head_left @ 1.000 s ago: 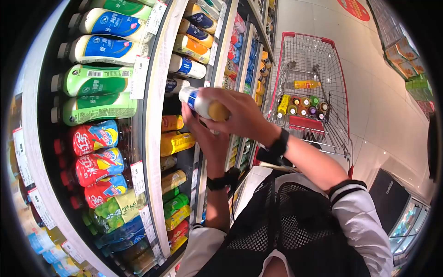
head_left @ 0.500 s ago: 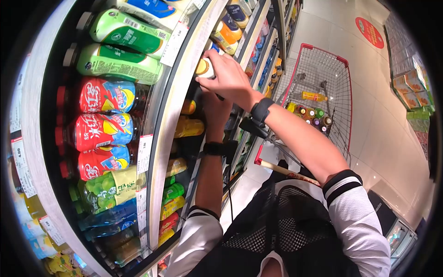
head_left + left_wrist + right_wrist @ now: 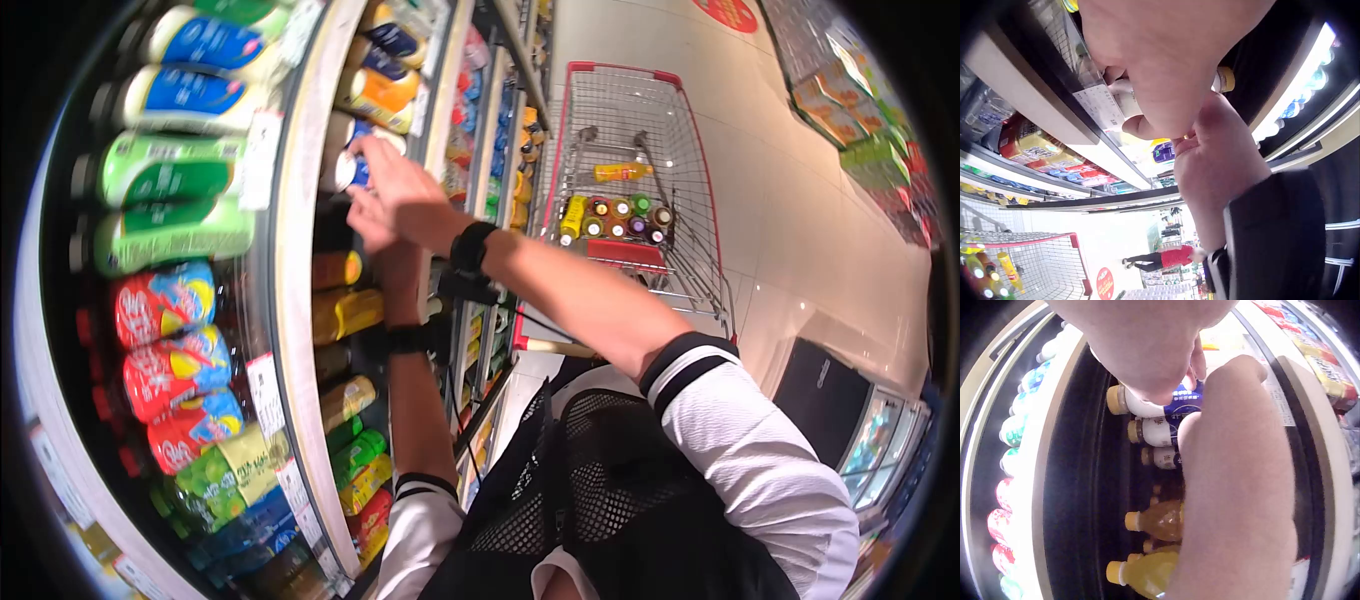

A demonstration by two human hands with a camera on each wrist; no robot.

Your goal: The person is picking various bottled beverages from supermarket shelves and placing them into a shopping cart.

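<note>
Both hands are at a white bottle (image 3: 348, 172) with a blue label and tan cap (image 3: 1114, 400), lying sideways at the second shelf. My right hand (image 3: 410, 200) pinches it between thumb and fingers in the head view. Below and partly behind the right wrist, my left hand (image 3: 390, 262) reaches to the same bottle; its fingers curl about the body in the left wrist view, where the hand (image 3: 1166, 69) hides much of it. Two similar white bottles (image 3: 1159, 431) lie right beside it, and amber bottles (image 3: 1157, 520) come after a gap.
A shelf edge (image 3: 300, 300) with price tags runs close to the hands. Green, red and blue-labelled bottles (image 3: 170, 310) fill the neighbouring shelf. A red-rimmed cart (image 3: 690, 150) with several bottles stands on the floor to the right. A person in red (image 3: 1175, 257) is farther off.
The bottle, held out in front of the shelf a second ago, has moved into the row of similar bottles. Both hands have moved with it, and its cap has turned inward.
</note>
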